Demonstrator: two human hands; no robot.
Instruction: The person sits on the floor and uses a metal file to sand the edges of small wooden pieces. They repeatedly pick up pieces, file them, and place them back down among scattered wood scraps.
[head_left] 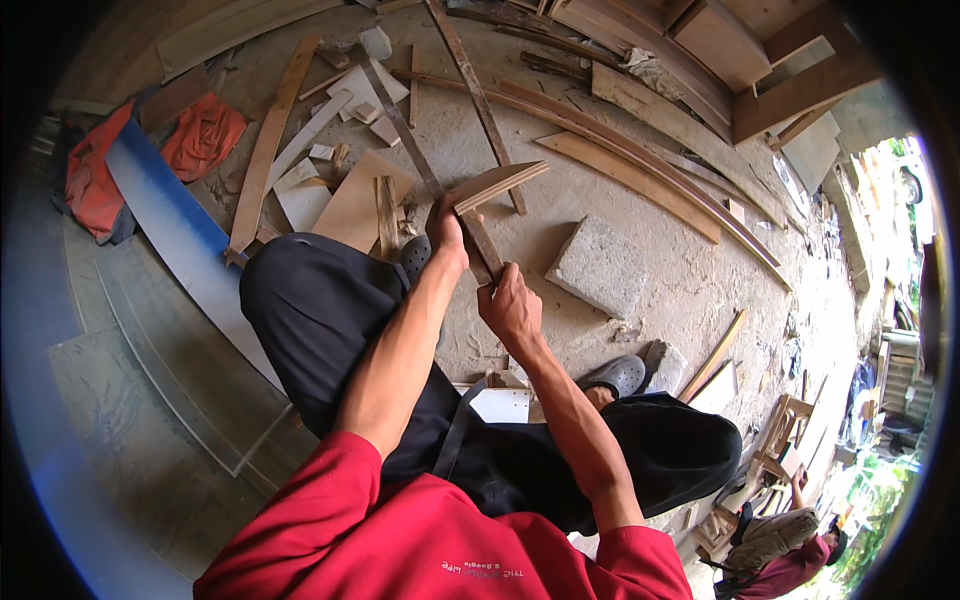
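Note:
A short board of layered plywood (500,184) is raised in front of me, lying across a long, narrow, dark wood-looking strip (408,128). My left hand (448,236) is closed around the board and the strip where they cross; its fingertips are partly hidden. Closer to me, my right hand (512,304) grips the near end of the strip, fingers wrapped round it. The strip's far end reaches over the floor toward a small pale block (376,42). Right of my hands, a rough grey concrete block (600,266) sits on the floor.
Long planks (630,184) and wood offcuts (362,205) lie across the concrete floor. On the left are a blue-and-white panel (180,215), orange cloth (204,136) and grey sheets (150,370). A wooden frame (800,85) stands far right. Another person (785,548) works at the lower right.

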